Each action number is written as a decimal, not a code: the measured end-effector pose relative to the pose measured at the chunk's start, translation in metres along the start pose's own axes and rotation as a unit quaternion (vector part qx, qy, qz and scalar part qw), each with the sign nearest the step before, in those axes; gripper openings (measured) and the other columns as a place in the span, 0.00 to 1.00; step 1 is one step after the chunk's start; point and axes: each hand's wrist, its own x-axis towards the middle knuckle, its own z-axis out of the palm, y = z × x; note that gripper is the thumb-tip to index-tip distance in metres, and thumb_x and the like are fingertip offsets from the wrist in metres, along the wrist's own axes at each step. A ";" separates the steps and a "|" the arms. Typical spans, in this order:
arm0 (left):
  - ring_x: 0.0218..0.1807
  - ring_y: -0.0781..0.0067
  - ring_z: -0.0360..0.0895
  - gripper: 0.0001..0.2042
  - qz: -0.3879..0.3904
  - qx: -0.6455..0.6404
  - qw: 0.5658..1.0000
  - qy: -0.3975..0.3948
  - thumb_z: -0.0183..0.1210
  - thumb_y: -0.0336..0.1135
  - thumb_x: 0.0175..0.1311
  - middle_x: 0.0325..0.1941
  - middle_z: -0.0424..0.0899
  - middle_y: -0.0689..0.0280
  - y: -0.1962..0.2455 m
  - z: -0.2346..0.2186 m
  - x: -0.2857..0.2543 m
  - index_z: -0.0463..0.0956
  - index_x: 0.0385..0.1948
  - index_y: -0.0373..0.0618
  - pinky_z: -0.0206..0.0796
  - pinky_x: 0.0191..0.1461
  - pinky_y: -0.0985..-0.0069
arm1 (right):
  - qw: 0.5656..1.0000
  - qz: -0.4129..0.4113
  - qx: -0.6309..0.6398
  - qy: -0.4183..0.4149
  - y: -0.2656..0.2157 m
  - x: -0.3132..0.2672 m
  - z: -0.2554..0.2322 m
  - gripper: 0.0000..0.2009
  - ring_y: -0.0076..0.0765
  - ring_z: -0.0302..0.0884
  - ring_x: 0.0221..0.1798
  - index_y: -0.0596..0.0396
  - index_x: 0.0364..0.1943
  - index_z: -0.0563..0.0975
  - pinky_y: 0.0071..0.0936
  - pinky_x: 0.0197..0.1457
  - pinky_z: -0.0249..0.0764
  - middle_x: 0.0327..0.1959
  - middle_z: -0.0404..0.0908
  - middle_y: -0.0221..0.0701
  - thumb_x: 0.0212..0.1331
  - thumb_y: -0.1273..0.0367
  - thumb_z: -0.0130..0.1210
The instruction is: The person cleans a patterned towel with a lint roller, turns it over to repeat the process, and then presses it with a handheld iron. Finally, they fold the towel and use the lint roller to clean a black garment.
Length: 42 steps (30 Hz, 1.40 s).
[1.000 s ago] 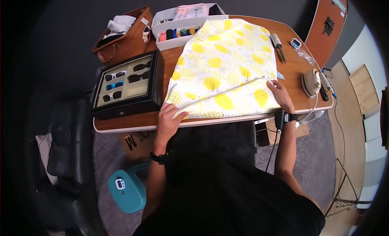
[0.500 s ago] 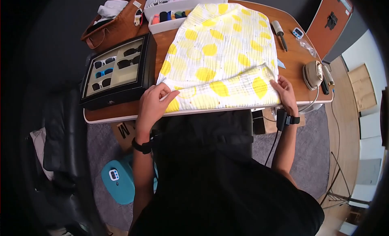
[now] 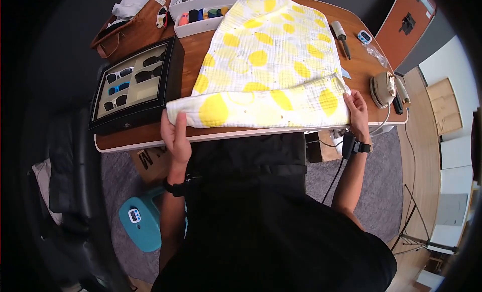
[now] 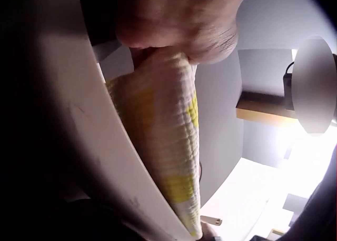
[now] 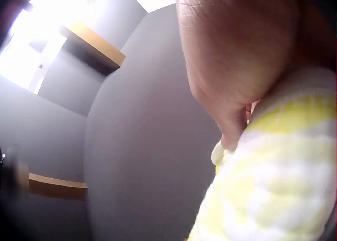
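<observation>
A white muslin blanket [image 3: 281, 66] with yellow spots lies over the table, its near edge turned back in a strip along the table's front. My left hand [image 3: 176, 139] grips the left end of that strip [image 3: 243, 110], thumb on top, close by the front corner of the sunglasses case [image 3: 173, 76]. The left wrist view shows the folded cloth [image 4: 168, 130] running from the hand [image 4: 179, 20] along the table edge. At the strip's right end, my right hand [image 3: 357, 114] pinches the cloth; in the right wrist view its fingertips [image 5: 230, 138] press on the fabric edge.
To the right are a lint roller [image 3: 340, 38], a small timer [image 3: 364, 37] and a corded garment steamer [image 3: 383, 90]. A white box of rolled socks [image 3: 201, 26] and a brown basket [image 3: 125, 28] stand at the back left. A teal stool [image 3: 140, 224] is below the table.
My left hand has moved left and drawn the strip's left end out past the blanket's side, toward the sunglasses case. The right hand keeps its pinch at the right end. The head view has shifted slightly.
</observation>
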 end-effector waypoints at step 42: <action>0.43 0.84 0.76 0.11 -0.079 0.082 0.993 0.015 0.55 0.35 0.78 0.43 0.83 0.65 -0.039 0.010 0.025 0.72 0.50 0.34 0.70 0.48 0.82 | 0.995 -0.039 -0.011 0.091 -0.004 0.000 0.018 0.16 0.18 0.81 0.44 0.61 0.59 0.73 0.19 0.46 0.78 0.47 0.84 0.30 0.75 0.67 0.55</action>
